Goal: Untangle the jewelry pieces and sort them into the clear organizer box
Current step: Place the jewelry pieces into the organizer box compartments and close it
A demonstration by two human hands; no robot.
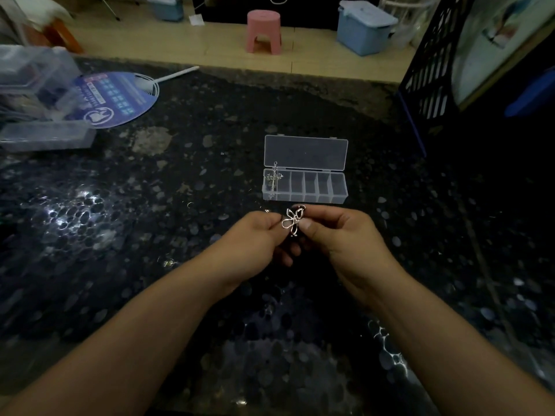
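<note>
Both hands meet over the dark speckled surface (180, 181), just short of the organizer (304, 187). The left hand (252, 235) has its fingers curled, thumb and forefinger pinched onto the left edge of a silver looped pendant (292, 221). The right hand (339, 232) pinches the same pendant from the right, its thumb pressed near the lower loops and its forefinger over the top. The pendant sits between the two sets of fingertips, lifted off the surface; whether a chain hangs from it I cannot tell in this dim light.

At twelve o'clock from the hands, the organizer stands with its lid (305, 153) swung open and propped back. It has a row of compartments, and a silver cross (273, 177) leans upright in the leftmost one, its top poking above the rim. The other compartments look bare, though the clear plastic makes that hard to judge.

Toward ten o'clock, well apart, a round blue fan (115, 99) with a white handle lies flat, partly under a stack of clear boxes (36, 82). Another long clear box (48, 136) lies just in front of that stack. At two o'clock a black lattice crate (432, 70) stands at the surface's edge. Beyond, on the floor, a pink stool (264, 31) sits at twelve o'clock and a blue bin (365, 28) at one.
</note>
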